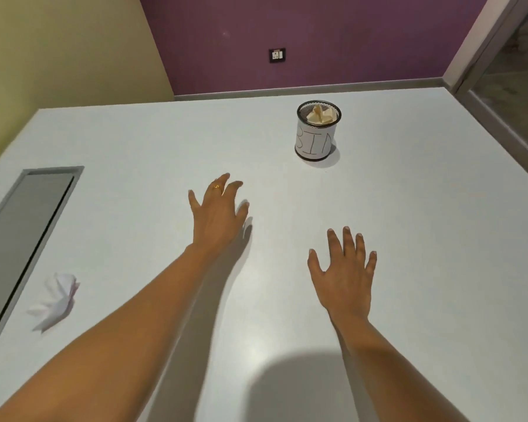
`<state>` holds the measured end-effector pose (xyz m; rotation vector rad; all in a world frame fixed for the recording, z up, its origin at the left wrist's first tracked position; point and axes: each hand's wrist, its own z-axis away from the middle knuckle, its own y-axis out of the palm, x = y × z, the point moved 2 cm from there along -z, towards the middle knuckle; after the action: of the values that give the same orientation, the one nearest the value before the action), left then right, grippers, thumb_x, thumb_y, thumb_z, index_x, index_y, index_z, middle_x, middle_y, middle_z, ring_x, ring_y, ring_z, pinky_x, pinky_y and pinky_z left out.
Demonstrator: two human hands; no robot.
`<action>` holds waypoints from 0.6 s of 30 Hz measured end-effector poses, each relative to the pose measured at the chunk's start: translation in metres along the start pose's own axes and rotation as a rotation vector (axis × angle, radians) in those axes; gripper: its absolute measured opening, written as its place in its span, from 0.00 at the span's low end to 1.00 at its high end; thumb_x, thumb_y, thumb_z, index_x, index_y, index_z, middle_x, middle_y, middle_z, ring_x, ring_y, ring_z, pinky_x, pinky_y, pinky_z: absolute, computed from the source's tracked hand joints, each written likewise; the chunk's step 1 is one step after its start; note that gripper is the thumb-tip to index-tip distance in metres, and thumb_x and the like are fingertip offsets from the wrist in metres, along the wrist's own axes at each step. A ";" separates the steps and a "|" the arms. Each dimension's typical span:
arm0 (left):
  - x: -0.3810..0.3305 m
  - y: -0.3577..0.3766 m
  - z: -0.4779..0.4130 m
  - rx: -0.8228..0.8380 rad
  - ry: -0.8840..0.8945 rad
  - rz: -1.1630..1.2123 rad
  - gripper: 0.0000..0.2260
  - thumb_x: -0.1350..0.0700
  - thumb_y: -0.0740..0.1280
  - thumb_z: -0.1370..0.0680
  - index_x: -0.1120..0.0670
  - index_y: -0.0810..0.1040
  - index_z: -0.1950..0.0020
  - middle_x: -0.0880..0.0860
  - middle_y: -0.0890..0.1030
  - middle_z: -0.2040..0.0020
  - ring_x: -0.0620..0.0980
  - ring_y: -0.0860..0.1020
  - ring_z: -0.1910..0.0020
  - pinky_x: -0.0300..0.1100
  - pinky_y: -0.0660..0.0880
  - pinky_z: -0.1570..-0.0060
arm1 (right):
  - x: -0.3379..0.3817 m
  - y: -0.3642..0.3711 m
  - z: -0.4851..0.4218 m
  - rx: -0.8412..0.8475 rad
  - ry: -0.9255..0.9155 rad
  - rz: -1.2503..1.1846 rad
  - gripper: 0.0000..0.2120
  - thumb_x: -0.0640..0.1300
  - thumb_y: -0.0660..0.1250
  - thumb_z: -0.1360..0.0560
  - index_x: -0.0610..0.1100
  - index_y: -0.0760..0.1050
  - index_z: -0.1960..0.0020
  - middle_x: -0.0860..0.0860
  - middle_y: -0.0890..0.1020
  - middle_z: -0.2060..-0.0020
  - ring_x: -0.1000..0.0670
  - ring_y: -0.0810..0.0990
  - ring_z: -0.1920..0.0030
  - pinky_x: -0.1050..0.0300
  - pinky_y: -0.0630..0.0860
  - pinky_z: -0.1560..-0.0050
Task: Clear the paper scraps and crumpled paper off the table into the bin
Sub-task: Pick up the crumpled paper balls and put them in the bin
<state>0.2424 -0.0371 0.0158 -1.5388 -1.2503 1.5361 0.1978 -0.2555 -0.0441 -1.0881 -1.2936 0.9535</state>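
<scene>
A small mesh bin (317, 138) with a white label reading "BIN" stands on the white table (134, 141) toward the far right; cream crumpled paper (321, 114) sticks out of its top. A white crumpled paper (57, 300) lies near the table's left side, well left of both arms. My left hand (218, 213), with a gold ring, hovers over the table's middle, fingers spread and holding nothing. My right hand (345, 275) is lower and to the right, fingers apart, palm down and holding nothing.
A grey rectangular recess (22, 239) is set into the table at the left, just beyond the white crumpled paper. A purple wall with a socket (277, 55) lies behind the table. A glass door frame (500, 95) stands at the right.
</scene>
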 end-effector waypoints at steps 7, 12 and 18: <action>0.085 -0.037 0.083 -0.118 -0.208 -0.249 0.16 0.51 0.61 0.22 0.54 0.72 0.36 0.57 0.67 0.29 0.55 0.63 0.28 0.64 0.50 0.31 | -0.001 -0.001 0.000 0.007 -0.004 -0.024 0.28 0.60 0.52 0.23 0.49 0.58 0.27 0.46 0.59 0.25 0.44 0.53 0.24 0.40 0.50 0.26; 0.129 -0.069 0.122 -0.147 -0.315 -0.404 0.17 0.52 0.63 0.23 0.58 0.73 0.37 0.60 0.67 0.29 0.59 0.61 0.28 0.64 0.53 0.32 | 0.000 -0.002 0.000 0.017 -0.010 -0.017 0.28 0.59 0.51 0.23 0.48 0.58 0.27 0.46 0.59 0.25 0.44 0.52 0.24 0.40 0.49 0.26; 0.155 -0.082 0.155 -0.043 -0.580 -0.373 0.18 0.54 0.62 0.23 0.58 0.69 0.34 0.60 0.61 0.27 0.62 0.64 0.31 0.67 0.65 0.42 | 0.001 -0.004 0.001 0.016 -0.015 -0.018 0.28 0.58 0.52 0.23 0.47 0.58 0.27 0.45 0.59 0.25 0.43 0.52 0.24 0.39 0.49 0.26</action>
<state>0.0561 0.1049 0.0114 -0.8236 -1.7762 1.7577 0.1968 -0.2558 -0.0397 -1.0568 -1.3046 0.9586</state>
